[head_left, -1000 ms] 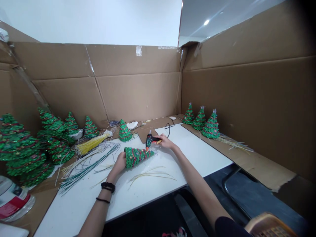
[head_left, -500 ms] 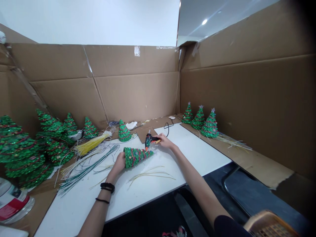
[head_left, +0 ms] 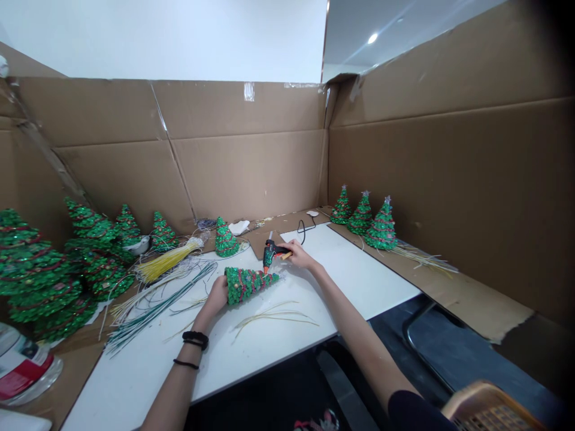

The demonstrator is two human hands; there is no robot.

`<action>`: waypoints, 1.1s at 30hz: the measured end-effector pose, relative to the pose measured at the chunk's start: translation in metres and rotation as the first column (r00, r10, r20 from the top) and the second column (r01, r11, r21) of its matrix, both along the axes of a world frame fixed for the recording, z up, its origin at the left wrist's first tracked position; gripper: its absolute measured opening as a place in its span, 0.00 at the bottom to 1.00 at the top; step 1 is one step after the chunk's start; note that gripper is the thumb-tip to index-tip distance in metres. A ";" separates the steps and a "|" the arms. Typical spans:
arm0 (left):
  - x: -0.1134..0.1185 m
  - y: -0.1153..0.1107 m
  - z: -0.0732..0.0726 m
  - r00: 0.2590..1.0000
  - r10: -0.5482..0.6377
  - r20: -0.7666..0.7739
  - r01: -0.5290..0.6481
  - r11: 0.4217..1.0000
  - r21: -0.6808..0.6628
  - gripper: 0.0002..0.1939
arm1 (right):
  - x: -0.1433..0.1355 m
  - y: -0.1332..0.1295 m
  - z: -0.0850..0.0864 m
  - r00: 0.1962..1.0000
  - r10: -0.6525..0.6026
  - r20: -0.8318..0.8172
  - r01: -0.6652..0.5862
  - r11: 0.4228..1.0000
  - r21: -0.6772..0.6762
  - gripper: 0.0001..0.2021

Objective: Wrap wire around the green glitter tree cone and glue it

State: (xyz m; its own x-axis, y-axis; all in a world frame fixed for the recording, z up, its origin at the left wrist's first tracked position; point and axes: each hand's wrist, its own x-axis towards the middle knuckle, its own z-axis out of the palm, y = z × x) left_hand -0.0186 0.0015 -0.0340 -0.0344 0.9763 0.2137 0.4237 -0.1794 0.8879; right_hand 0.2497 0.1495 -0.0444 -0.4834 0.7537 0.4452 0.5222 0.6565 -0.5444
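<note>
My left hand [head_left: 218,293] grips a small green tinsel Christmas tree [head_left: 246,285] by its base; some of its fingers are hidden behind or inside the base. The tree lies on its side above the white board, its star tip pointing right, with red garland wound round it. In my right hand [head_left: 296,254] is a black and green hot glue gun [head_left: 269,254], my fingers closed round its handle. Its orange nozzle points down at the upper side of the tree, near the tip; whether it touches cannot be told. Pale yellow strands [head_left: 278,314] lie in front of the tree.
Bundles of yellow [head_left: 168,263] and dark green strands [head_left: 159,311] lie to the left. Several finished-looking trees [head_left: 40,269] stand at the left, three star-topped trees [head_left: 381,227] at the right. Cardboard walls [head_left: 251,161] enclose the white board [head_left: 359,281]. A plastic jar [head_left: 27,365] is near left.
The glue gun has shifted very slightly left and up along the tree. The tree and my left hand hold nearly the same place.
</note>
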 end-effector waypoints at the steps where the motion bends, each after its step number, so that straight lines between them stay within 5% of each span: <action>1: 0.000 0.000 0.000 1.000 -0.004 -0.001 0.004 1.000 0.000 0.08 | 0.001 0.001 0.001 1.000 -0.011 0.000 0.011 1.000 0.010 0.22; 7: -0.001 0.003 -0.001 0.999 -0.035 0.003 0.035 0.999 -0.012 0.08 | 0.021 0.012 0.004 0.946 -0.316 -0.066 0.319 0.947 0.042 0.23; 12: -0.002 0.004 -0.001 0.999 -0.047 -0.001 0.047 0.999 -0.006 0.10 | 0.034 0.017 -0.003 0.712 -0.701 -0.025 0.698 0.712 -0.080 0.25; 16: -0.004 0.004 0.002 0.996 -0.085 -0.018 0.085 0.996 0.002 0.10 | 0.033 0.018 -0.012 0.613 -0.786 0.076 0.787 0.599 -0.151 0.22; 26: -0.002 0.003 0.008 0.994 -0.076 -0.083 0.076 0.997 -0.002 0.11 | 0.032 0.026 -0.020 0.591 -0.793 0.146 0.806 0.573 -0.151 0.22; 33: 0.000 0.001 0.010 0.999 0.001 -0.043 -0.001 1.000 0.001 0.11 | 0.033 0.025 -0.020 0.636 -0.766 0.094 0.770 0.622 -0.141 0.20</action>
